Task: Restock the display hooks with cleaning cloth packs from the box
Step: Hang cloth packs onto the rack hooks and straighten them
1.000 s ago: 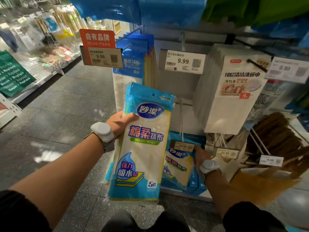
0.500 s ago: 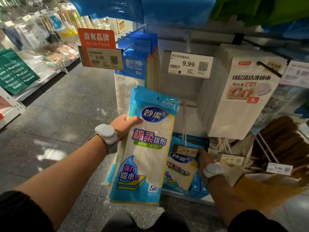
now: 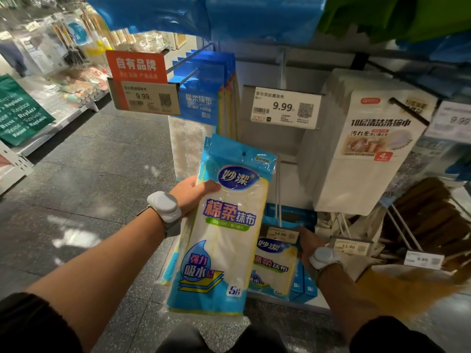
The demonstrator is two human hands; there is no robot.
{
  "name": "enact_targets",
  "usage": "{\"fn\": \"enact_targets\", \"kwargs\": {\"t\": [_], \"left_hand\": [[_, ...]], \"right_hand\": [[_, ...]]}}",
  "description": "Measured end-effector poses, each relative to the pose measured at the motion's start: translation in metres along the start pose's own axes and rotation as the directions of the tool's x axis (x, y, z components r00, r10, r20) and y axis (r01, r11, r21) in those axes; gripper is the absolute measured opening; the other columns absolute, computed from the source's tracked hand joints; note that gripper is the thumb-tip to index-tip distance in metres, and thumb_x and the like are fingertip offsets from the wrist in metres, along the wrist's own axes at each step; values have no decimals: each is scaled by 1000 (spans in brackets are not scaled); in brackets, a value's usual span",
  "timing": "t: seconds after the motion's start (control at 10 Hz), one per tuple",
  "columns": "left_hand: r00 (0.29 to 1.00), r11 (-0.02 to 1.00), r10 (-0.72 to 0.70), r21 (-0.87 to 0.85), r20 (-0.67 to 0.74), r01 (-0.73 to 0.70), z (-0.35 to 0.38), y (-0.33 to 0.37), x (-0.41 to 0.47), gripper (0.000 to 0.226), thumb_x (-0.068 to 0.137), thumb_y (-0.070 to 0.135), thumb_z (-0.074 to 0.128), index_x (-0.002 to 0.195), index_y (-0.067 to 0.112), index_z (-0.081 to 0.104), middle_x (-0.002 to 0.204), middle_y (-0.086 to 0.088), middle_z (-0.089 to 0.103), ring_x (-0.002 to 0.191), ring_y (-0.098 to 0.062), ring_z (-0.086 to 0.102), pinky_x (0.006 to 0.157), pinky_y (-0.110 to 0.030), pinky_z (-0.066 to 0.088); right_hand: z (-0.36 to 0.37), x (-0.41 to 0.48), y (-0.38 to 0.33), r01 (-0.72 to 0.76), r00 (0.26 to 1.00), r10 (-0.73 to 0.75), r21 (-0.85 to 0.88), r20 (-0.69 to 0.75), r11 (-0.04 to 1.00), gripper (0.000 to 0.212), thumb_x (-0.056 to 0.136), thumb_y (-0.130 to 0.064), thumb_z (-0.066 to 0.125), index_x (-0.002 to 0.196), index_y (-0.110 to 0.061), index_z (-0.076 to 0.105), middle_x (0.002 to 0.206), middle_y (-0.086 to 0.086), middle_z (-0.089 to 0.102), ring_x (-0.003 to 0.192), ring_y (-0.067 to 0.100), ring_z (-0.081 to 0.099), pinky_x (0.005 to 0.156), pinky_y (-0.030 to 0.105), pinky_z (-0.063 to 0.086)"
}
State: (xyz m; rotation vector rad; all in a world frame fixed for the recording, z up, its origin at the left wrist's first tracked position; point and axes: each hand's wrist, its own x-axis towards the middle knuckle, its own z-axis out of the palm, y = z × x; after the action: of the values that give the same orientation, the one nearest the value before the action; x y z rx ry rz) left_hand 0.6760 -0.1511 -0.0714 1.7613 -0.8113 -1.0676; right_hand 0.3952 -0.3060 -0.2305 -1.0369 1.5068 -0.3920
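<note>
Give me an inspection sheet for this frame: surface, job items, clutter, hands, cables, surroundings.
Surface: grey speckled floor; no table.
Job items: cloth packs held up in a stack; lower pack by the 14.90 tag; box not identifiable.
Clutter: white packs, brown brushes on neighbouring hooks.
Hands: left hand grips the stack's edge; right hand at the lower pack, grip unclear.
Cables: nothing seen.
Surroundings: shop aisle, green sign on the left.
</note>
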Motion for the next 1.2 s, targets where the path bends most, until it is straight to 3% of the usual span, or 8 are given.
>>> {"fn": "enact_targets", "kwargs": {"t": [0.2, 0.5, 0.6, 0.7, 0.9, 1.0, 1.1, 1.2], "left_hand": [[1000, 999, 12, -43, 14, -11, 1, -1, 2, 10, 91, 23, 67, 100, 20, 70, 90, -7, 80, 76, -23, 77, 76, -38, 61], [1000, 999, -12, -37, 10, 12, 0, 0, 4, 36, 73, 40, 72, 102, 19, 72, 95, -9, 80, 88, -33, 77, 89, -52, 60], [1000, 999, -12, -32, 17, 12, -1, 1, 3, 42, 70, 44, 73, 105, 20, 71, 97, -9, 80, 91, -33, 77, 93, -55, 59], [1000, 999, -12, -29, 24, 13, -1, 1, 2, 54, 64, 50, 74, 109, 21, 72, 101, -9, 80, 94, -35, 76, 95, -58, 57], [1000, 1000, 2, -22, 27, -1, 3, 3, 2, 35, 78, 39, 70, 107, 20, 70, 98, -10, 80, 89, -31, 77, 89, -50, 61], [999, 999, 23, -29, 41, -22, 3, 4, 2, 10, 95, 21, 65, 104, 20, 69, 96, -11, 80, 81, -26, 77, 76, -39, 63], [999, 999, 33, -14, 40, -33, 5, 4, 2, 11, 97, 17, 61, 104, 21, 69, 95, -9, 80, 80, -25, 77, 74, -36, 63], [998, 999, 36, -13, 50, -35, 5, 4, 1, 12, 97, 18, 61, 105, 21, 69, 98, -12, 80, 83, -28, 78, 76, -39, 63]], "right_hand": [[1, -2, -3, 26, 999, -27, -38, -25, 999, 16, 85, -29, 58, 71, -23, 61, 83, 7, 64, 85, 28, 60, 92, 50, 55], [1, -8, -1, 42, 994, -55, -134, -94, 990, 28, 94, -30, 49, 67, -26, 52, 91, 12, 60, 85, 27, 54, 92, 46, 53], [1, -12, -4, 67, 991, -85, -158, -108, 985, 30, 95, -28, 47, 65, -26, 49, 84, 9, 58, 73, 25, 51, 73, 34, 50], [0, -8, 1, 45, 994, -60, -145, -95, 988, 25, 89, -35, 48, 66, -24, 53, 85, 13, 61, 73, 27, 55, 80, 42, 55], [-5, 46, 30, 37, 998, -43, -115, -51, 993, 23, 88, -39, 49, 72, -25, 58, 114, 24, 70, 89, 30, 63, 96, 51, 56], [-3, 40, 26, -104, 995, 101, 135, 27, 985, 29, 72, -42, 62, 78, -15, 70, 104, 23, 73, 93, 40, 69, 89, 56, 57], [3, 2, 7, -105, 994, 101, 266, 32, 958, 14, 81, -19, 63, 79, -6, 69, 81, 19, 71, 77, 38, 67, 66, 41, 58], [6, -8, 3, -98, 995, 94, 311, 29, 945, 12, 84, -13, 61, 76, -6, 68, 78, 18, 71, 71, 35, 67, 59, 35, 57]]}}
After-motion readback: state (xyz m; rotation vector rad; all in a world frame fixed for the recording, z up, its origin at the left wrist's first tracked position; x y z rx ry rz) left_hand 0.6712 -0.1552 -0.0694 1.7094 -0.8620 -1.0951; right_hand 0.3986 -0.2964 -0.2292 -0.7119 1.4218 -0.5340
